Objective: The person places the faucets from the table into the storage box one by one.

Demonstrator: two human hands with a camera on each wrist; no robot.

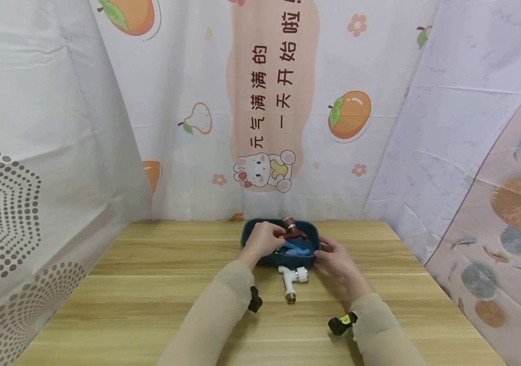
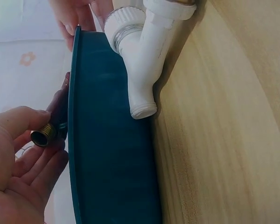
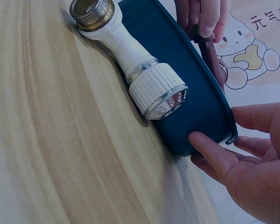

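Observation:
A dark red tap (image 1: 291,233) with a brass threaded end (image 2: 43,135) is at the top of a dark teal plastic bin (image 1: 288,261). My left hand (image 1: 262,240) pinches it near the threaded end, thumb on one side and fingers on the other. At the bin's right end, my right hand (image 1: 337,262) holds the corner, its fingers spread over the rim and the outer wall (image 3: 184,135). Bright blue pieces (image 1: 297,249) lie inside the bin, partly hidden by the left hand and the red tap.
A white tap (image 1: 289,282) with a ribbed white collar (image 3: 151,88) and a brass thread lies on the wood-grain table (image 1: 150,295), close against the bin's front wall. Printed curtains (image 1: 187,168) hang behind the table and at both sides.

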